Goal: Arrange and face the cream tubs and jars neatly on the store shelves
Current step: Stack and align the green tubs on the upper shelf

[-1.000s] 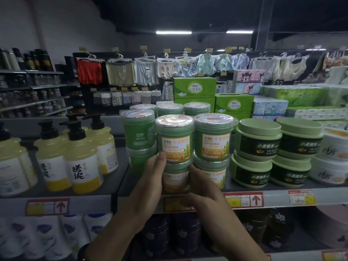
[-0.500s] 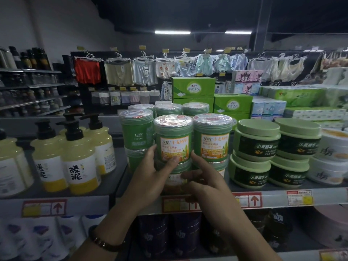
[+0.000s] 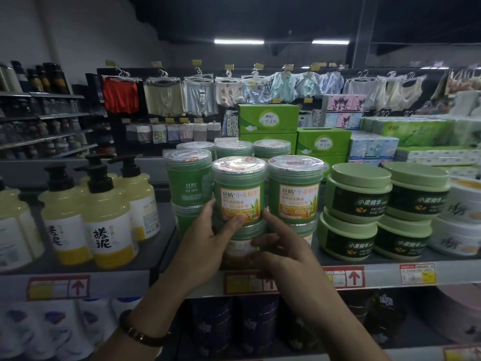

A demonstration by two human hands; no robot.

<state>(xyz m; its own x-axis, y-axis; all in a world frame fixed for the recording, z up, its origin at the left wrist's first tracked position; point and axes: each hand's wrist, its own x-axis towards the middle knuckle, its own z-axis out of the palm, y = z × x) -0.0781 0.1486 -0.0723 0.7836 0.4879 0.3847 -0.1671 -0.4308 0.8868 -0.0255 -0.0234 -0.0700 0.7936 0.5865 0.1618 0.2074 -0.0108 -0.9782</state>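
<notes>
- Your left hand [image 3: 205,246] is gripping the upright jar [image 3: 239,188] low; it is rising straight above your grip.
- Your right hand [image 3: 294,259] is only touching its right side.

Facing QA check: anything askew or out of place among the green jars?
Yes. The top-left green jar shows a plain green label side, while the middle jar, gripped by the left hand, and the right jar show orange fronts. No spills or damage visible.
</notes>
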